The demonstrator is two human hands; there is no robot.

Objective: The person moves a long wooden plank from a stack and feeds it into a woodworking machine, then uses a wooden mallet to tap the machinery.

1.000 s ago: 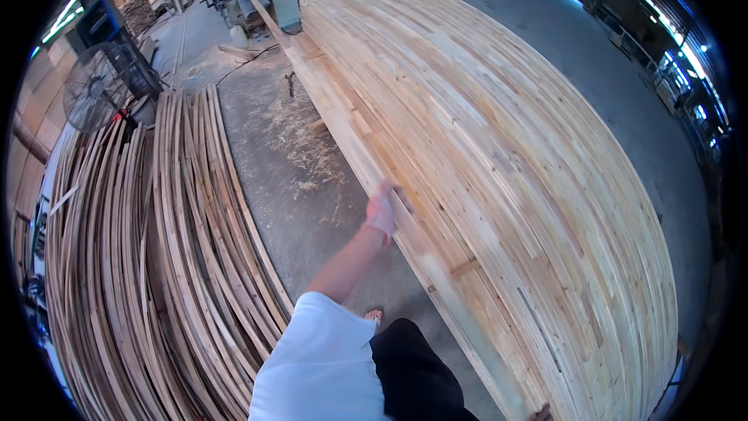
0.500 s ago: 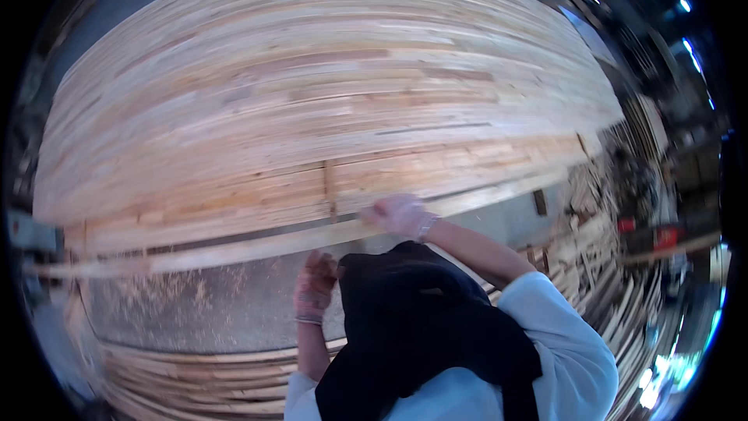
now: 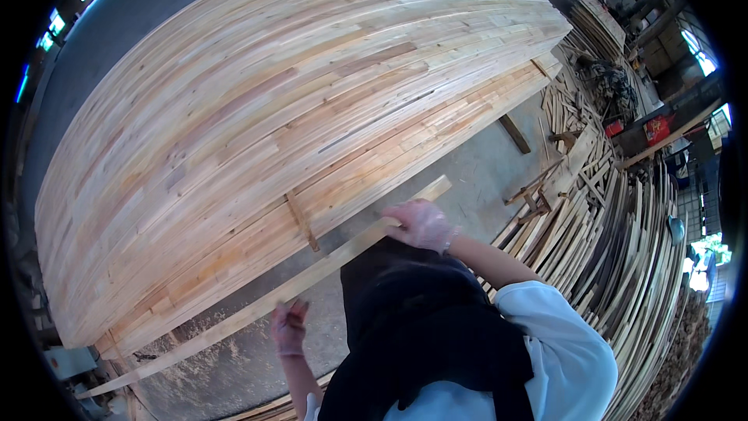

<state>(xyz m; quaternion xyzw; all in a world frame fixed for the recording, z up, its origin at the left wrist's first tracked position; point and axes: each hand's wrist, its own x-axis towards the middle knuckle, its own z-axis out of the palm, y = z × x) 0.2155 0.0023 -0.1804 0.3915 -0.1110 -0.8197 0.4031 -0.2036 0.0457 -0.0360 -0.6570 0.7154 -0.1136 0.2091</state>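
The right arm [image 3: 531, 284] bends outward at the elbow, its forearm [image 3: 495, 261] slanting in front of the torso [image 3: 421, 327]; the right hand [image 3: 421, 224], back upward, curls in a grip. Lower down, the left forearm [image 3: 301, 378] rises steeply, and the left hand [image 3: 289, 327] looks loose to me, fingers half bent and slightly blurred.

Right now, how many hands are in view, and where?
2. The right hand holds a long board near its right-hand end; the left hand is by the board's lower edge, contact unclear. No others show.
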